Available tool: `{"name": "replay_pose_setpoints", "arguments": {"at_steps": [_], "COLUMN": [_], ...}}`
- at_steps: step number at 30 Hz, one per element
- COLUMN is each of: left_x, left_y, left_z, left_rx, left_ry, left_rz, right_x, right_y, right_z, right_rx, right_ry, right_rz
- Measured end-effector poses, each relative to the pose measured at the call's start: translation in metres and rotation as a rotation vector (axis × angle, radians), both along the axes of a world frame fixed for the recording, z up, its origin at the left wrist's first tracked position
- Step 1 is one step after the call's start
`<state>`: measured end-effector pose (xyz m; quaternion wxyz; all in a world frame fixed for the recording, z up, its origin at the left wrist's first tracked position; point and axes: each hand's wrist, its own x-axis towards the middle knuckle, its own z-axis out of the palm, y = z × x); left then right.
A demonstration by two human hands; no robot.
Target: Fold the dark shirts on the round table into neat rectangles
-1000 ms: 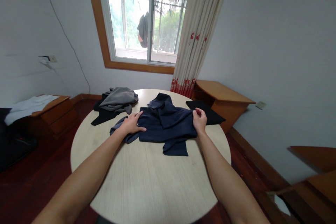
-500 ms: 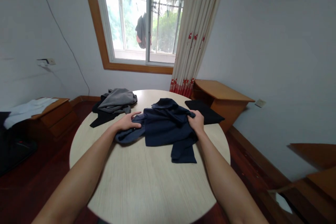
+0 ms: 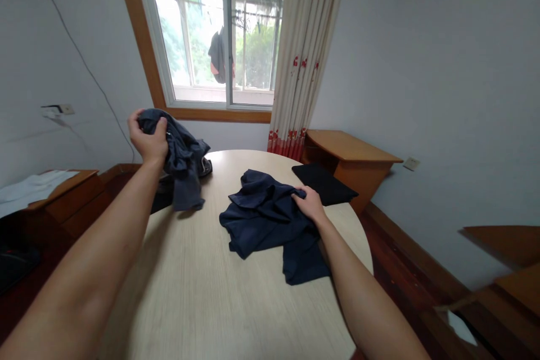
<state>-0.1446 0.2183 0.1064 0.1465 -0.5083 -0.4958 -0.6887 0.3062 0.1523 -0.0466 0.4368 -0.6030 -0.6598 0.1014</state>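
A crumpled dark blue-grey garment (image 3: 183, 152) hangs from my left hand (image 3: 149, 138), lifted over the far left of the round table (image 3: 202, 287). It hides most of the pile behind it. My right hand (image 3: 311, 203) grips the upper right part of a navy garment (image 3: 265, 219), which lies rumpled on the table with one piece stretched toward the near right. Just beyond my right hand lies a flat black cloth (image 3: 324, 183) at the table's right edge.
A wooden desk (image 3: 350, 149) stands behind the table on the right, beside a patterned curtain (image 3: 304, 56) and a window. At the left, white cloth (image 3: 37, 188) lies on a wooden cabinet (image 3: 76, 202).
My left hand has moved up and left, lifting the blue-grey garment away from the navy one. The navy garment has shifted slightly nearer, with my right hand still on it.
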Motion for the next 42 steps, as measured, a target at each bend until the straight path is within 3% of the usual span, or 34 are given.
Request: {"name": "replay_pose_setpoints", "arguments": {"at_steps": [2,3,6,8,11,13,15,18,21,23,26,30,34,39,42], "left_x": [-0.010,-0.014,-0.027,-0.032,-0.027,-0.011,0.014,0.057,0.090,0.102,0.106,0.100,0.090,0.072,0.065], "left_y": [0.010,0.014,0.019,0.018,0.007,-0.007,-0.024,-0.049,-0.069,-0.078,-0.084,-0.085,-0.090,-0.097,-0.099], "left_z": [-0.001,-0.008,-0.045,-0.068,-0.087,-0.088,-0.090,-0.104,-0.132,-0.150,-0.165,-0.162,-0.147,-0.123,-0.111], "left_rx": [-0.106,-0.243,-0.854,-1.091,-1.066,-0.934,-0.840,-0.950,-1.002,-0.950,-0.922,-0.910,-0.948,-0.829,-0.764], "left_ry": [0.057,0.099,0.336,0.458,0.550,0.582,0.630,0.707,0.658,0.657,0.720,0.803,0.756,0.377,0.009], "left_rz": [0.106,0.128,0.083,0.050,0.162,0.266,0.249,-0.086,-0.391,-0.495,-0.535,-0.590,-0.608,-0.615,-0.716], "right_x": [0.000,0.000,-0.001,-0.001,-0.001,-0.001,-0.004,-0.012,-0.025,-0.034,-0.045,-0.048,-0.037,-0.022,-0.022], "right_y": [-0.002,-0.004,-0.007,-0.008,-0.008,-0.008,-0.009,-0.012,-0.018,-0.023,-0.030,-0.035,-0.029,-0.016,-0.012], "right_z": [0.002,0.003,0.005,0.006,0.006,0.007,0.007,0.006,0.005,0.005,0.008,0.015,0.016,0.008,0.003], "right_rx": [-0.031,-0.046,-0.081,-0.106,-0.133,-0.132,-0.127,-0.120,-0.109,-0.112,-0.140,-0.172,-0.062,0.060,0.055], "right_ry": [-0.003,-0.008,-0.030,-0.046,-0.068,-0.081,-0.091,-0.083,-0.043,-0.015,0.006,0.052,0.108,0.150,0.120], "right_rz": [-0.008,-0.009,-0.006,0.012,0.067,0.101,0.141,0.206,0.289,0.382,0.522,0.609,0.495,0.165,0.096]}}
